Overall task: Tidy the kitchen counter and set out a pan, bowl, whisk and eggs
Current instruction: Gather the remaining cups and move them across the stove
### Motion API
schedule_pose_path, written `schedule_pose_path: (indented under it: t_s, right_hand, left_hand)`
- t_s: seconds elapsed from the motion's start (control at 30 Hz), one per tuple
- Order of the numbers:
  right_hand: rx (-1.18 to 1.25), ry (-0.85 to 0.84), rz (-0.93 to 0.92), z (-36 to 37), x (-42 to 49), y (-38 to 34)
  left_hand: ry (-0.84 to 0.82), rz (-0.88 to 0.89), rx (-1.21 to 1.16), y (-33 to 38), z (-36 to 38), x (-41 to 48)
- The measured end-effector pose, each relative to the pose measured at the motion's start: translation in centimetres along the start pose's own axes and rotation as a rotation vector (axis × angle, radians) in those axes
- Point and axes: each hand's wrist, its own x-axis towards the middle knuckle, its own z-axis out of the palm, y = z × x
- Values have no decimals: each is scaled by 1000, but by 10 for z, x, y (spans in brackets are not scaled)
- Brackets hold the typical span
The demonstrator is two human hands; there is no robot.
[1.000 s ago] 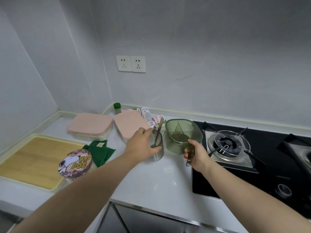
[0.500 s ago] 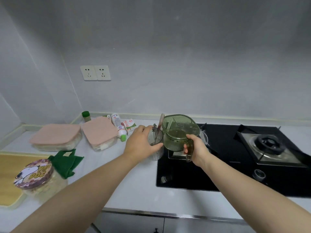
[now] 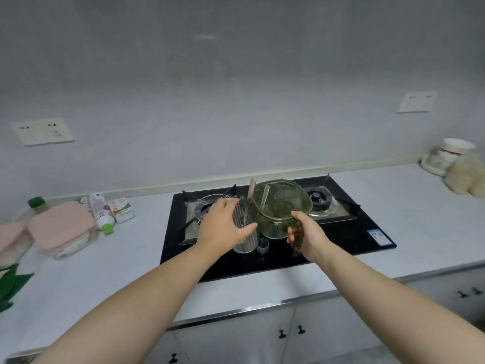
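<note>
My left hand (image 3: 223,227) grips a clear ribbed glass cup (image 3: 245,229) with utensils standing in it, one a pale handle (image 3: 252,187); whether a whisk is among them I cannot tell. My right hand (image 3: 305,233) holds the handle of a green transparent bowl-like container (image 3: 282,206). Both are held side by side in the air above the black gas stove (image 3: 341,240). No pan or eggs show.
Two pink-lidded boxes (image 3: 61,223), a white bottle with a green cap (image 3: 101,214), a small packet (image 3: 120,208) and a green cloth (image 3: 10,285) lie on the left counter. White bowls (image 3: 451,153) and a bag stand at the far right. Cabinet doors run below the counter edge.
Both hands have carried the cup and the green container to the right, from the counter beside the stove to over the stove. The view has swung right with them.
</note>
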Motion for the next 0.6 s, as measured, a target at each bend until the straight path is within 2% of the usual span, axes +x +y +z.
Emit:
schedule_pose_path:
  t_s: [0.6]
  right_hand:
    - [46,422,-49,-259,1,-62]
  left_hand:
    - [-217,373,-76,228,154,75]
